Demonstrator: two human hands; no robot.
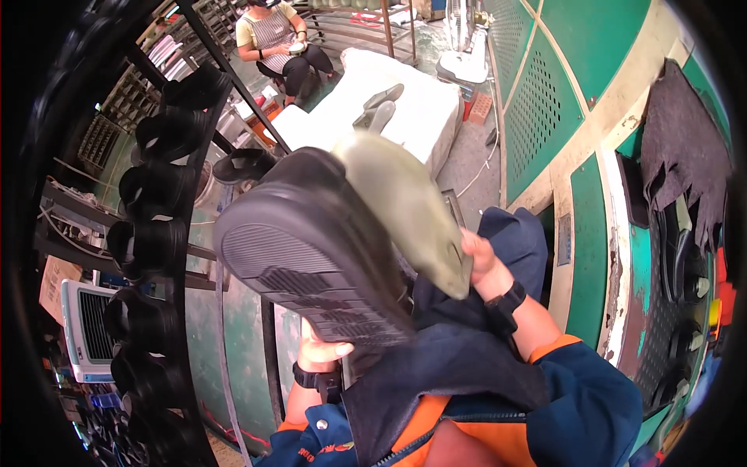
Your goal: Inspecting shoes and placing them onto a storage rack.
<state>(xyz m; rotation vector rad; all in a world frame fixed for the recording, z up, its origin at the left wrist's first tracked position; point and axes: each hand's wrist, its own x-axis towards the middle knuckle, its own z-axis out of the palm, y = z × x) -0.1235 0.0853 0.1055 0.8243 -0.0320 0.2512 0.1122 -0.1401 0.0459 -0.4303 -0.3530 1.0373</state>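
A black shoe (311, 249) with a ridged sole turned toward me is tilted in front of my lap. My left hand (323, 352) is closed on its lower end, the thumb on the sole's edge and the other fingers hidden behind it. Beside it on the right is an olive-green shoe last (405, 198), slightly blurred. My right hand (484, 265) is closed round the last's lower end. The upper parts of shoe and last lie close together; whether they touch I cannot tell.
Black shoes (156, 187) hang in a column on a rack at the left. Several lasts (381, 101) lie on a white-covered surface (424, 101) ahead. Another person (276, 47) sits beyond it. Green machine panels (537, 109) and a shelf of shoes (673, 272) stand at the right.
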